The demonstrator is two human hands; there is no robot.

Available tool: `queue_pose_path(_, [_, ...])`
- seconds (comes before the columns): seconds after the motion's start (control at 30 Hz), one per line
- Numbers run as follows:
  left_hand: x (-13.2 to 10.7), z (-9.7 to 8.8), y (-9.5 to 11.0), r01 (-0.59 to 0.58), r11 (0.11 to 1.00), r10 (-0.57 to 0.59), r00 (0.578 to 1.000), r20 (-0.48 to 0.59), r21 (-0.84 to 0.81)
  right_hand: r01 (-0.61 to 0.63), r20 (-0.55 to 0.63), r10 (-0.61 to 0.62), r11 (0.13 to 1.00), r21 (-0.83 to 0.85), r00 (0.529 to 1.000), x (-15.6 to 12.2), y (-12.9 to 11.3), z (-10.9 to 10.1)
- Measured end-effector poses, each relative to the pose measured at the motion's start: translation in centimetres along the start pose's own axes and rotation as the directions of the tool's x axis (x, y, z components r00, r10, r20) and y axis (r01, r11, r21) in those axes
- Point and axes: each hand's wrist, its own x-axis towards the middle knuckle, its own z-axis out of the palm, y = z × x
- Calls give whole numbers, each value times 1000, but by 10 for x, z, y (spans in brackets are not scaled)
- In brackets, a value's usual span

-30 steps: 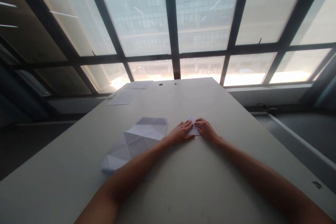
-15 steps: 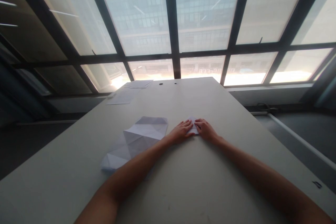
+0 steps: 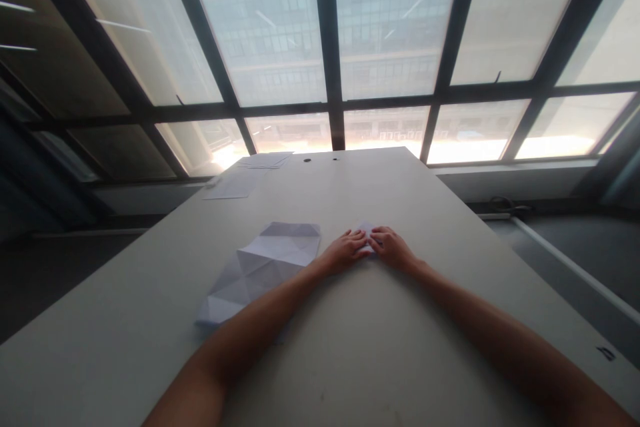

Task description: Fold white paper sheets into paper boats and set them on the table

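Observation:
A small folded piece of white paper (image 3: 366, 227) lies on the grey table (image 3: 380, 347), mostly covered by my hands. My left hand (image 3: 344, 252) rests on its left part with fingers stretched flat, pressing down. From the other side my right hand (image 3: 393, 247) presses on the paper, fingertips meeting those of the left hand. A larger creased white sheet (image 3: 260, 267) lies flat just left of my left forearm.
Several loose white sheets (image 3: 250, 173) lie at the table's far left corner. Two small dark holes (image 3: 307, 161) mark the far edge. Beyond stands a large window with dark frames (image 3: 325, 47). A cable channel (image 3: 565, 260) runs along the floor at the right.
My hands have drawn closer together over the small paper, hiding more of it. The view shifted very slightly.

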Motion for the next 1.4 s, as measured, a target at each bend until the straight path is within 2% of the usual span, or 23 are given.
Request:
queue_pose_path(0.23, [0,-3,0,-36,998,32,997,-68,-57,-5,28,7,998,-57,1000,-1,-3,-4])
queue_pose_path(0.57, [-4,-4,5,-7,1000,7,999,-51,3,13,54,-10,998,-64,998,-1,-2,-1])
queue_pose_path(0.67, [-2,-5,5,-22,999,20,994,-106,-25,27,49,-24,998,-49,998,-2,-2,-2])
queue_pose_path(0.8, [0,-2,-1,14,999,-21,979,-204,-39,33,21,-34,999,18,999,-2,-4,-6])
queue_pose_path(0.9, [-1,0,-5,7,999,-19,974,-227,-54,66,11,-67,995,78,998,-2,-5,-7])
queue_pose_path(1.03, [-2,2,-8,2,1000,-8,981,-191,-30,108,-11,-108,985,132,994,-2,-5,-5])
queue_pose_path(1.17, [-3,1,-6,73,996,-72,997,-31,48,120,-40,-118,990,69,992,-1,-5,-2])
queue_pose_path(1.27, [-3,-2,-3,118,988,-124,990,60,97,112,-27,-111,993,34,993,-1,-5,-3])
queue_pose_path(1.4, [-4,-3,-1,177,976,-186,981,58,127,109,1,-109,994,28,994,-2,-7,-3])
